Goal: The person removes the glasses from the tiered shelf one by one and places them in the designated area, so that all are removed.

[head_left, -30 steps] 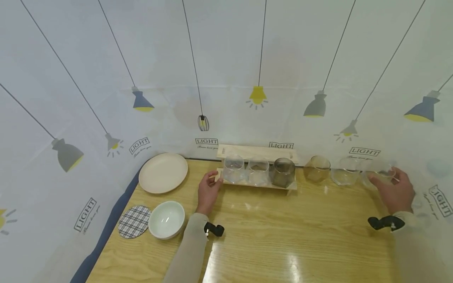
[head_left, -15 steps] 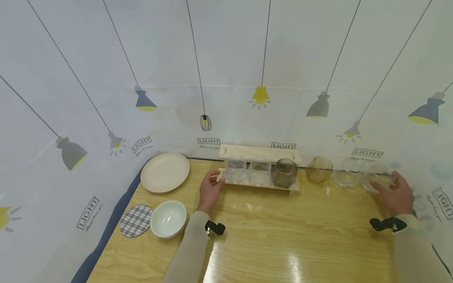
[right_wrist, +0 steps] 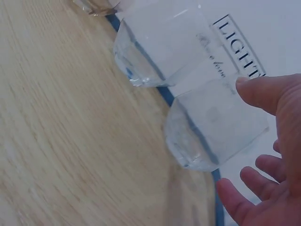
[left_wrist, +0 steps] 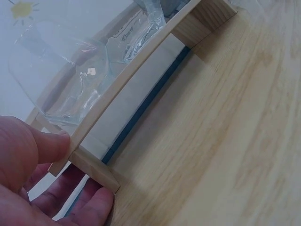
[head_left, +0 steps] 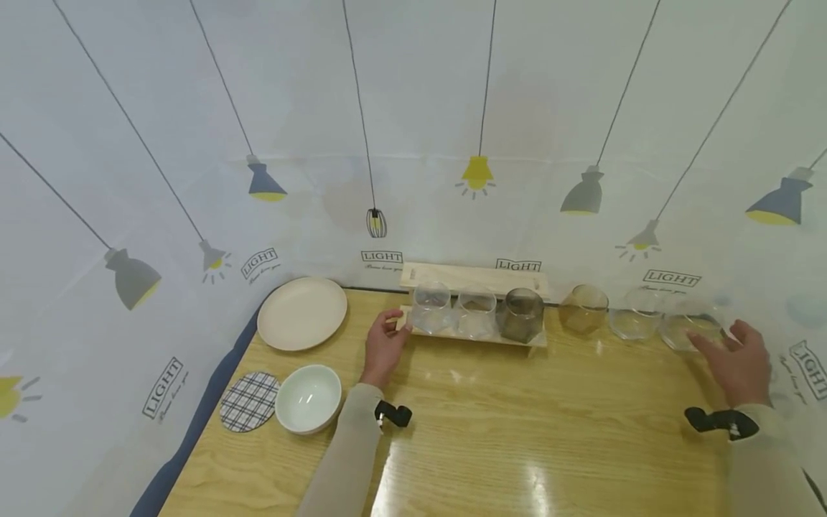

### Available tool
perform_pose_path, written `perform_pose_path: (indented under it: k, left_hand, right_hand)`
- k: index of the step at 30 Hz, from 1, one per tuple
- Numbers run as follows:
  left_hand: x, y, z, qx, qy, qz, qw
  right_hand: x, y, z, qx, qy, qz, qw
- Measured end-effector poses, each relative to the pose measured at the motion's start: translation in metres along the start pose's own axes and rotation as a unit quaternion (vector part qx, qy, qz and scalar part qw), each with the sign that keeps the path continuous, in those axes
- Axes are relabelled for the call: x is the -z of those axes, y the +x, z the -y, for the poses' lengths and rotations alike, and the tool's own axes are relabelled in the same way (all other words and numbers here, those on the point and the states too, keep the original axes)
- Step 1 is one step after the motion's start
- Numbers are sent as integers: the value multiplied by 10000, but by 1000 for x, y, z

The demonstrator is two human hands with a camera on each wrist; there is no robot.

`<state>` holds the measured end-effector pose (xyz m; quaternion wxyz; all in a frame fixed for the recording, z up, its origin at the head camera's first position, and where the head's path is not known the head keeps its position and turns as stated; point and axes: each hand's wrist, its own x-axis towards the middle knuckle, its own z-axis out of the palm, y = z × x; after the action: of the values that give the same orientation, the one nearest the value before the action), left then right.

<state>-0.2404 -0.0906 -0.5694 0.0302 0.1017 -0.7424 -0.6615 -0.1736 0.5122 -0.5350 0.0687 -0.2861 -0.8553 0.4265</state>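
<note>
My left hand (head_left: 384,350) holds the left end of a two-tier wooden rack (head_left: 474,278). In the left wrist view the thumb (left_wrist: 52,147) lies against the shelf edge and the fingers reach under it. Two clear glasses (head_left: 431,307) and a dark grey glass (head_left: 520,316) stand on the rack's lower tier. Right of it, an amber glass (head_left: 583,310) and a clear glass (head_left: 636,314) stand on the table. The rightmost clear glass (right_wrist: 211,127) stands beside my right hand (head_left: 739,362), whose fingers are spread and hold nothing.
At the left lie a beige oval plate (head_left: 302,314) and a round checked coaster (head_left: 250,402), with a pale green bowl (head_left: 308,399) next to the coaster. A lamp-printed cloth (head_left: 426,208) hangs along the table's back and sides.
My right hand has let go of the rightmost clear glass and drawn back to the right. The left hand stays on the rack. The view has shifted slightly.
</note>
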Motion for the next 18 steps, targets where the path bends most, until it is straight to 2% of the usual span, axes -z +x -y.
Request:
perform_pose_path:
  k: [8, 12, 18]
  left_hand:
    - [3, -1, 0, -2, 43, -51, 10000]
    - [3, -1, 0, -23, 23, -9, 10000]
    - [1, -1, -2, -57, 27, 26, 10000]
  right_hand:
    - [-7, -28, 32, -136, 382, -440, 9982]
    - [-18, -47, 46, 178, 782, -677, 9945]
    - [-39, -73, 74, 860, 1465, -968, 9807]
